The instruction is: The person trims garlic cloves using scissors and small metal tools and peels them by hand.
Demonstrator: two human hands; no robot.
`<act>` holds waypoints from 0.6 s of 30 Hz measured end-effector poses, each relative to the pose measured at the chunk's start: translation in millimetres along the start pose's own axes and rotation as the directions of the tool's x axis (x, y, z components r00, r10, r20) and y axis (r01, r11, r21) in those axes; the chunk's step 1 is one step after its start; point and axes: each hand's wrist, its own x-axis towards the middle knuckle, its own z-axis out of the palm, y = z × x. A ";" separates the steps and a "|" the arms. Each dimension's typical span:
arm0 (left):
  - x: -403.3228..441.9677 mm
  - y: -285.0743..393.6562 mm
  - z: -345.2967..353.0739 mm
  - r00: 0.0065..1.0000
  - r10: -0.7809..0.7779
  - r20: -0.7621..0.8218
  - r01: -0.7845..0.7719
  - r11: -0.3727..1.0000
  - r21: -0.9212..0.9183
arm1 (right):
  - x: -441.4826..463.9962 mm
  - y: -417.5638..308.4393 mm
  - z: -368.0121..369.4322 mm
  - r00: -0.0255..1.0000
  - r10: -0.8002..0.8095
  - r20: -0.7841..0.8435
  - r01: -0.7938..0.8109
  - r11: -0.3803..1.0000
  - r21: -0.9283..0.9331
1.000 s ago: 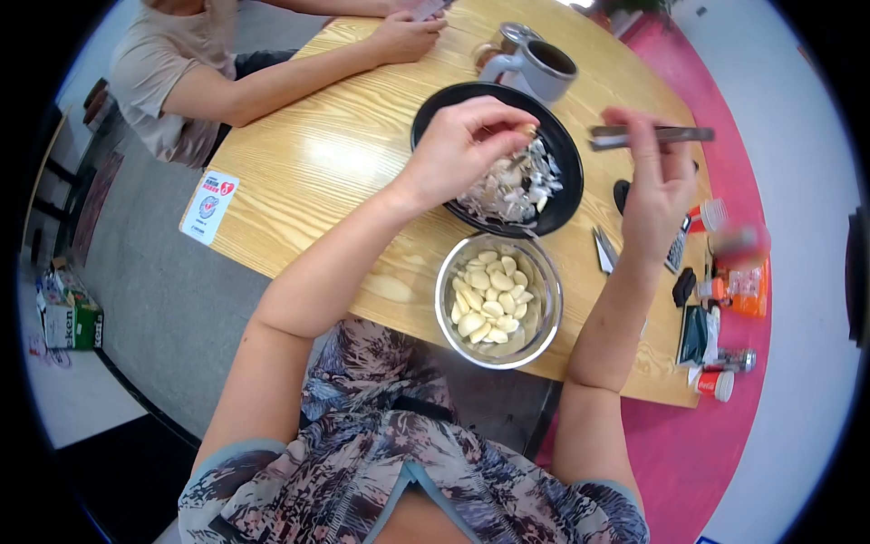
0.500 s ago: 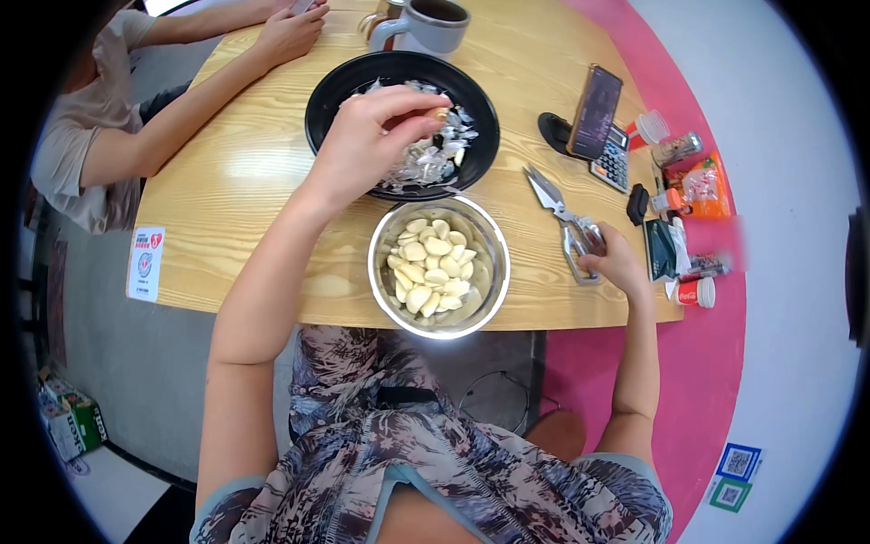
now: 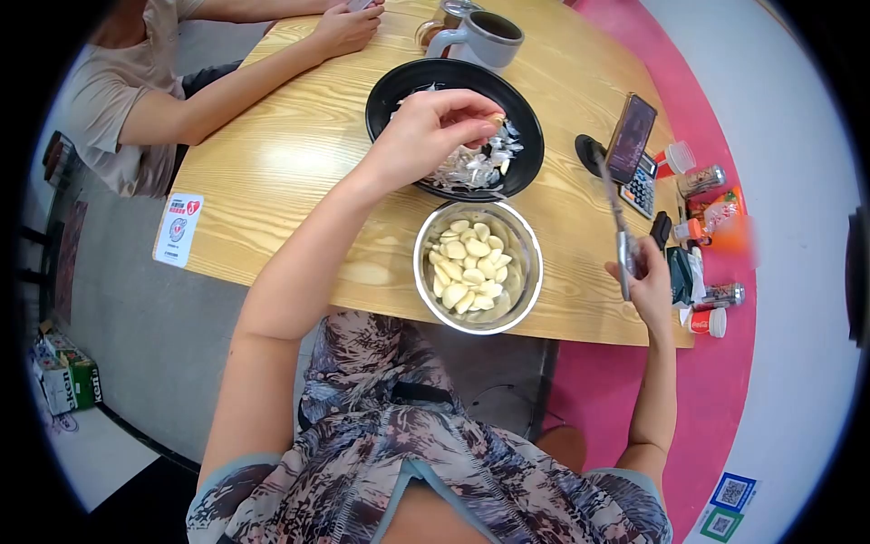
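Note:
My left hand [image 3: 433, 136] is over a black dish [image 3: 384, 98], its thumb and fingertips pinched on a small yellowish-brown garlic clove [image 3: 497, 120]. Papery garlic skins [image 3: 471, 170] lie in that dish beneath it. Closer to me, at the table's edge, a steel bowl [image 3: 535, 272] holds several peeled garlic cloves [image 3: 471, 265]. On the right, my right hand [image 3: 652, 286] is closed around the handles of metal kitchen scissors [image 3: 622, 231]. Their blades point away from me, seen edge-on and slightly blurred.
Beyond the dish stands a grey mug [image 3: 480, 41] beside a glass jar [image 3: 439, 23]. A phone [image 3: 632, 138] on a stand and a calculator [image 3: 640, 190] are at the right, near small containers and packets. Another person's arm [image 3: 245, 100] rests on the table at left.
My right hand has lifted the scissors off the table and turned them edge-on. My left hand still pinches the clove above the dish. The whole view has shifted.

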 end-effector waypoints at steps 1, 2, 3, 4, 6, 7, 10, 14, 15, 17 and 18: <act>0.8 0.2 -0.3 1.000 -0.005 0.009 0.006 1.000 -0.015 | 0.3 -18.9 1.8 1.000 0.001 0.001 -0.001 1.000 0.008; 1.3 0.3 -1.1 1.000 -0.009 0.015 0.009 1.000 -0.010 | 3.3 -35.8 3.7 0.996 -0.060 -0.059 0.060 0.998 -0.007; 1.8 -0.2 -1.2 0.999 -0.017 0.030 0.018 0.999 -0.035 | 6.9 -50.9 5.7 0.985 -0.122 -0.120 0.120 0.992 -0.027; 2.3 -0.5 -1.3 0.999 -0.024 0.044 0.026 0.998 -0.060 | 10.6 -66.3 8.4 0.985 -0.121 -0.124 0.119 0.993 -0.023; 3.1 -0.2 -1.8 0.998 -0.021 0.064 0.027 0.995 -0.095 | 19.3 -91.7 14.6 0.941 -0.330 -0.070 0.315 0.935 -0.162; 3.7 0.3 -3.4 0.997 -0.018 0.077 0.028 0.991 -0.134 | 24.3 -99.2 18.0 0.939 -0.335 -0.073 0.321 0.933 -0.160; 3.9 -0.1 -6.6 0.996 -0.002 0.092 0.014 0.992 -0.126 | 38.0 -108.9 26.8 0.899 -0.436 -0.045 0.398 0.856 -0.329; 3.3 -2.0 -6.3 0.994 0.039 0.097 -0.027 0.992 -0.122 | 46.0 -112.1 32.0 0.860 -0.504 -0.078 0.451 0.824 -0.341; 3.2 -2.3 -6.3 0.994 0.037 0.099 -0.025 0.992 -0.122 | 46.0 -114.2 31.7 0.853 -0.516 -0.072 0.460 0.811 -0.363; 3.4 -3.2 -5.6 0.992 0.066 0.106 -0.051 0.989 -0.137 | 45.9 -116.0 31.6 0.849 -0.524 -0.067 0.463 0.799 -0.384; 3.3 -3.4 -5.5 0.992 0.065 0.109 -0.050 0.989 -0.138 | 46.1 -116.3 31.7 0.846 -0.529 -0.061 0.472 0.797 -0.377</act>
